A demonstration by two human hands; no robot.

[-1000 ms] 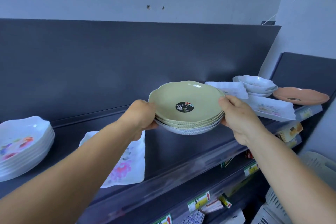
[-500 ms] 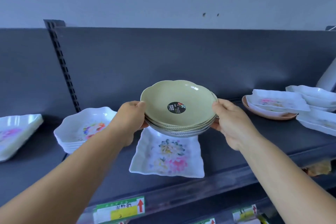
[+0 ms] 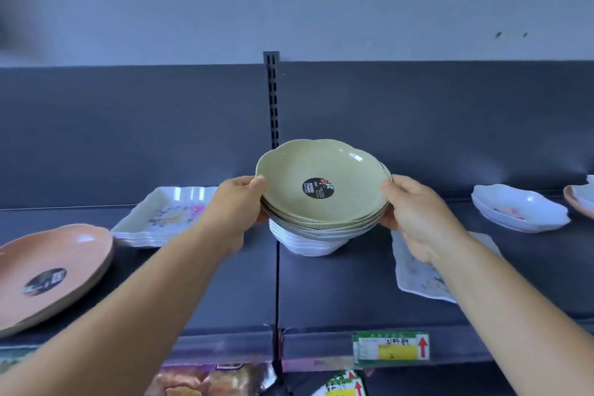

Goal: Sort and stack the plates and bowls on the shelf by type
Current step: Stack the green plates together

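Both hands, left hand [image 3: 239, 202] and right hand [image 3: 414, 212], curl their fingers round opposite rims of the stack of green scalloped plastic bowls [image 3: 323, 190], carried level above the white bowl stack [image 3: 307, 241], likely so nothing slides.

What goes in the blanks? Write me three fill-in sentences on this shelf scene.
1. Both hands, left hand and right hand, hold a stack of bowls whose top one is coloured ____.
2. The round sticker in it is mostly ____.
3. The plate at far left is coloured ____.

Missing: green; black; orange
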